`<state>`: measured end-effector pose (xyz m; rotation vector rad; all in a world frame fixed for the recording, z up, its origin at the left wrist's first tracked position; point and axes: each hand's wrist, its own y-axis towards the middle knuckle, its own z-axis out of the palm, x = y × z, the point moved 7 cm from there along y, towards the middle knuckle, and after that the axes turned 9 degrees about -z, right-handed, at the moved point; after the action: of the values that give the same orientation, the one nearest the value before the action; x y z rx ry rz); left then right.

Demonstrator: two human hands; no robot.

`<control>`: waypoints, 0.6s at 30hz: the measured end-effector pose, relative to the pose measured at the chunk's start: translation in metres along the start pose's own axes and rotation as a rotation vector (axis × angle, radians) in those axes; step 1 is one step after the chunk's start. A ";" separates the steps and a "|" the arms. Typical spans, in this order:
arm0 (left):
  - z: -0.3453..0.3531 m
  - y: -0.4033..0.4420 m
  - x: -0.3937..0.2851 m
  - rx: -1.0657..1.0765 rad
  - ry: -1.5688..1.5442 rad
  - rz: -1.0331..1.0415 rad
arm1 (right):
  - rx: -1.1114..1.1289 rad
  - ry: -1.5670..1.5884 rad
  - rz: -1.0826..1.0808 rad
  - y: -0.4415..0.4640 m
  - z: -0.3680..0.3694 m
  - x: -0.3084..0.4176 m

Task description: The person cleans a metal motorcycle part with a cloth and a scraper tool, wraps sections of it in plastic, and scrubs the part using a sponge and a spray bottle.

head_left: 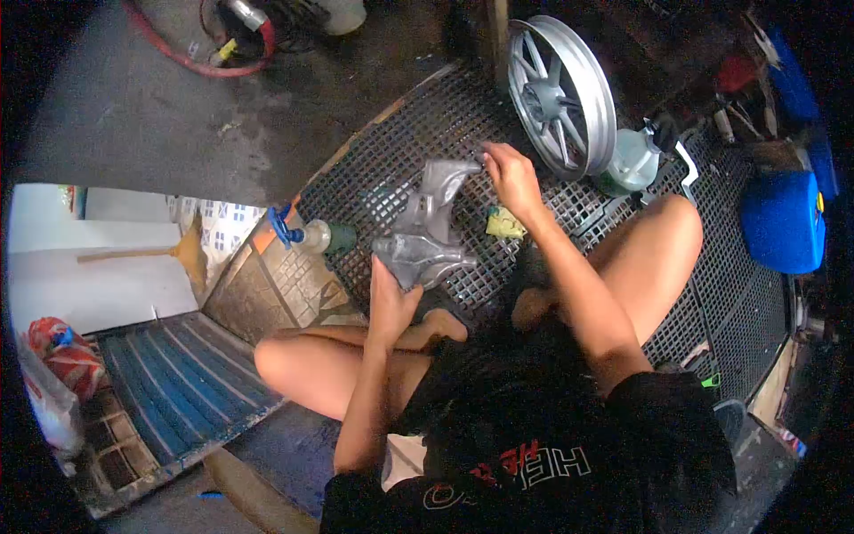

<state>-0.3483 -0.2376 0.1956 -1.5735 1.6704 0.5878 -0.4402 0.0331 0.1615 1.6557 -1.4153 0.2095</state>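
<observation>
A grey cast-metal part with several branching arms is held above the black floor grating. My left hand grips its lower end, with the thumb along the side. My right hand is at the tip of the upper right arm, its fingers pinched together. Something small and dark shows at those fingertips, too small to name. A crumpled yellow-green piece lies on the grating below my right wrist. Left of the metal part stands a clear spray bottle with a blue trigger head.
A silver spoked wheel rim stands upright at the back. Beside it are a spray bottle with pale liquid and a blue jerrycan. A red hose curves at the upper left. A striped blue mat and a broom are left.
</observation>
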 end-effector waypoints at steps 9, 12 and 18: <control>0.004 -0.019 -0.001 -0.058 -0.033 -0.046 | 0.449 0.236 0.155 0.006 0.049 -0.010; 0.003 -0.025 0.003 -0.039 -0.030 -0.050 | 0.566 0.254 0.306 0.004 0.052 -0.014; 0.007 -0.034 0.009 -0.008 -0.024 -0.065 | 0.532 -0.011 0.007 0.006 0.062 0.012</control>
<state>-0.3137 -0.2428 0.1903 -1.6141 1.5953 0.5788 -0.4671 -0.0190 0.1367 2.0771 -1.4522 0.6252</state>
